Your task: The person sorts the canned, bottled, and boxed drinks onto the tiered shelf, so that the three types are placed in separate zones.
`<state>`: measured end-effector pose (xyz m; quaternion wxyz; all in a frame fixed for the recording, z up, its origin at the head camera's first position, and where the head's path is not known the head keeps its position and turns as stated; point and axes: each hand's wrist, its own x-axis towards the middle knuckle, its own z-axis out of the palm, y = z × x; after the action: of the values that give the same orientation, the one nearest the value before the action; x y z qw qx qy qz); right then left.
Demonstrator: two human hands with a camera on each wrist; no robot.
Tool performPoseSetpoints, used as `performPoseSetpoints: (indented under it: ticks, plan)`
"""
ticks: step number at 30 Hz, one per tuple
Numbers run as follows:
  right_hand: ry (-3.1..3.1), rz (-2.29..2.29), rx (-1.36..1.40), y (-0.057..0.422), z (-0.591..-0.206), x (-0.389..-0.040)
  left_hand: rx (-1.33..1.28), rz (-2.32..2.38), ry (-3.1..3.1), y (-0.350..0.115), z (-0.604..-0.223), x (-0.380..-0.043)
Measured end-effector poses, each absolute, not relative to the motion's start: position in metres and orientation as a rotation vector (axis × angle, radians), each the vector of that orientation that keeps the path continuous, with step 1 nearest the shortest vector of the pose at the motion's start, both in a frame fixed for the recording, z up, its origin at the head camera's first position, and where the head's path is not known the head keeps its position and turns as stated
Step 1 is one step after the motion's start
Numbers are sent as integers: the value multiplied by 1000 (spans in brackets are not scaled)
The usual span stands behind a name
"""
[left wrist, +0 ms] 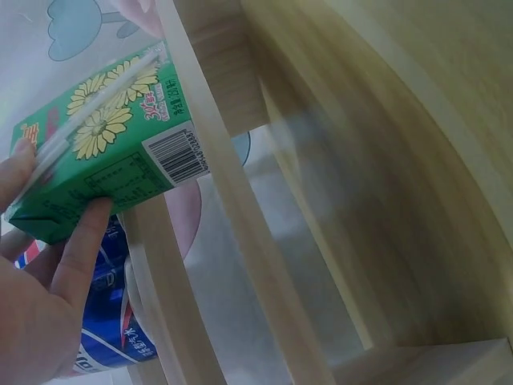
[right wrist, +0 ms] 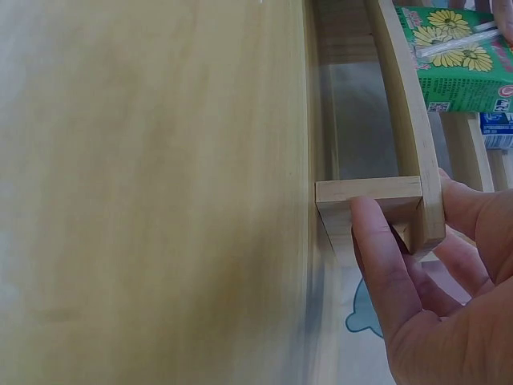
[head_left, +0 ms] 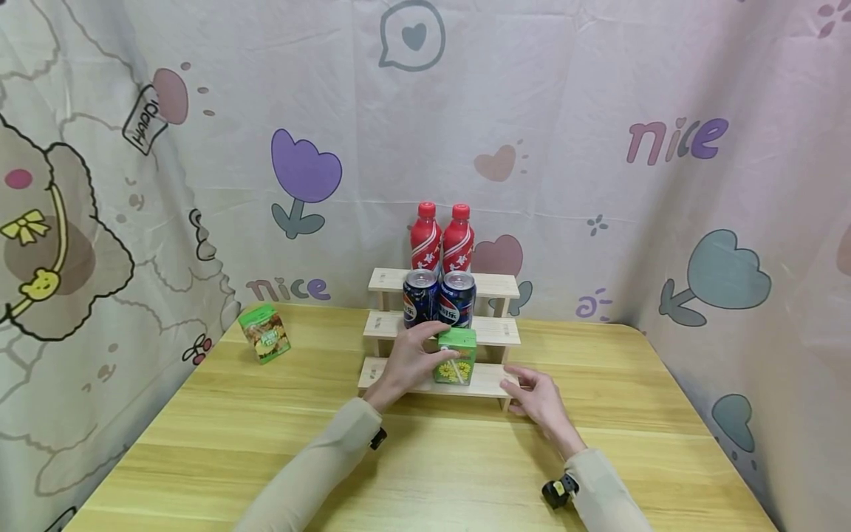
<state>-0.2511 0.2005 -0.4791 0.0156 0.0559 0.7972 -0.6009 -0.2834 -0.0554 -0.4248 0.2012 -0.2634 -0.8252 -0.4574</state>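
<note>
My left hand (head_left: pixel 410 360) grips a green drink carton (head_left: pixel 456 356) printed with yellow flowers, a straw on its front. The carton stands upright on the lowest step of a three-step wooden shelf (head_left: pixel 488 380). Thumb and fingers lie on its sides near the top, as the left wrist view shows. At the right end of that lowest step, my right hand (head_left: pixel 540 399) holds the board and its leg (right wrist: pixel 369 191) between thumb and fingers. Two blue cola cans (head_left: pixel 420 297) stand side by side on the middle step, just behind the carton.
Two red bottles (head_left: pixel 426 235) with red caps stand on the top step. Another green carton (head_left: pixel 264 334), with a brown picture, stands at the table's back left. The wooden table (head_left: pixel 279 414) backs onto a printed curtain (head_left: pixel 558 89), which also hangs along both sides.
</note>
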Motion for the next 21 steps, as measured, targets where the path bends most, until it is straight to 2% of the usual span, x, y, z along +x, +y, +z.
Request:
performPoseSetpoints:
  ticks: [21]
  plan:
    - [2489, -1865, 167, 201, -480, -252, -705, -1331, -2327, -55, -424, -281]
